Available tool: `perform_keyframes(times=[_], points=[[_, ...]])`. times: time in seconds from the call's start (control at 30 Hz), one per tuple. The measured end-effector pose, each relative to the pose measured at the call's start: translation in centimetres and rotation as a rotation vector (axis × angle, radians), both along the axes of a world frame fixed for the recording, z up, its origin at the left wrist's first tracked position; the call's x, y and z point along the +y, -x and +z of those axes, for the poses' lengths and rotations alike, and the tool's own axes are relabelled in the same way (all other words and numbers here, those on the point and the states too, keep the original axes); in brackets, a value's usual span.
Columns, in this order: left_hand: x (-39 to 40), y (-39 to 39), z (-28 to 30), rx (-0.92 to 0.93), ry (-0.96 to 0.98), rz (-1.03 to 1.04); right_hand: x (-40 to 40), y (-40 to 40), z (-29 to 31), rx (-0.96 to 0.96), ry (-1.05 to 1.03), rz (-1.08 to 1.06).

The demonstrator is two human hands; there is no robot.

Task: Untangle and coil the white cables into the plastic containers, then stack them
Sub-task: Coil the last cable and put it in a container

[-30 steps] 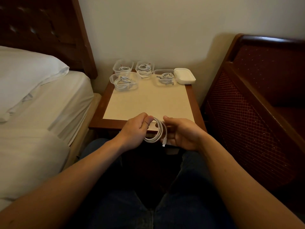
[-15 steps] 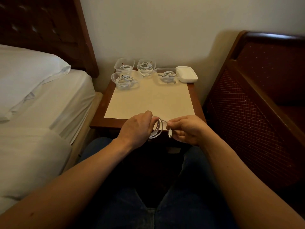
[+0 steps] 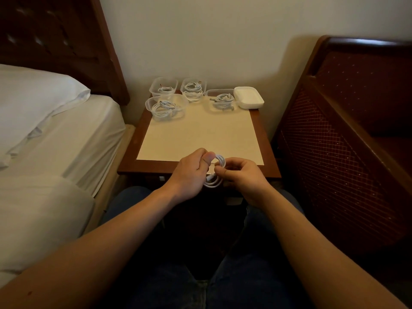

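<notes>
No readable text

No words, labels, brands or numbers can be read on the containers, the cables or the tabletop.

4 clear plastic containers (glossy) on polished wood nightstand.

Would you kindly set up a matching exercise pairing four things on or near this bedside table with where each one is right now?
Things:
1. coiled white cable
2. opaque white plastic container
3. large clear plastic tub
4. white pillow

Places:
A. back right corner of the wooden bedside table
B. on the bed, left of the table
C. held by the left hand and right hand
D. table's left side, in front of a smaller tub

Pairs: 1-C, 2-A, 3-D, 4-B
</notes>
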State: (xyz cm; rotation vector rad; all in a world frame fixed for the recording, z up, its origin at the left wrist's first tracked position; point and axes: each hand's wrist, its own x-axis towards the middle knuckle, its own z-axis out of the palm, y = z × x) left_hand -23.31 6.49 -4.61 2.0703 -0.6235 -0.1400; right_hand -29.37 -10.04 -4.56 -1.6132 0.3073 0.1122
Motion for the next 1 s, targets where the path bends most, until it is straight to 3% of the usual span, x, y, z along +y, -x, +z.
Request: perform_keyframes(times=[0.1,0.23,0.37,0.43,0.57,0.77,0.87,1.0], points=[[-0.2,0.1,-0.1,0.015,-0.003,0.004,0.5,0.0,-0.2,-0.066,0.099,-0.044],[-0.9,0.4,0.1,0.026,-0.025,-0.025,0.5,-0.7,-0.2,-0.133,0.588,-0.127],[-1.1,-0.3,0.3,-0.007,-0.047,-0.006,0.3,-1.2,0.4,-0.156,0.731,-0.094],[-1.1,-0.7,0.4,-0.022,-0.042,0.004,0.2,-1.4,0.5,-0.189,0.671,-0.073],[-1.2,-0.9,0.7,-0.027,-0.021,0.021,0.2,-1.4,-0.1,-0.151,0.3,-0.043],[-0.5,-1.4,0.1,0.004,-0.025,0.076,0.6,-0.9,0.7,-0.046,-0.022,0.049],[-0.3,-1.5,-0.2,0.011,-0.038,0.066,0.6,-1.1,0.4,0.017,0.007,0.08],[0.1,-1.5,0.1,-0.016,-0.069,0.007,1.0,-1.0,-0.1,-0.043,0.182,0.051]])
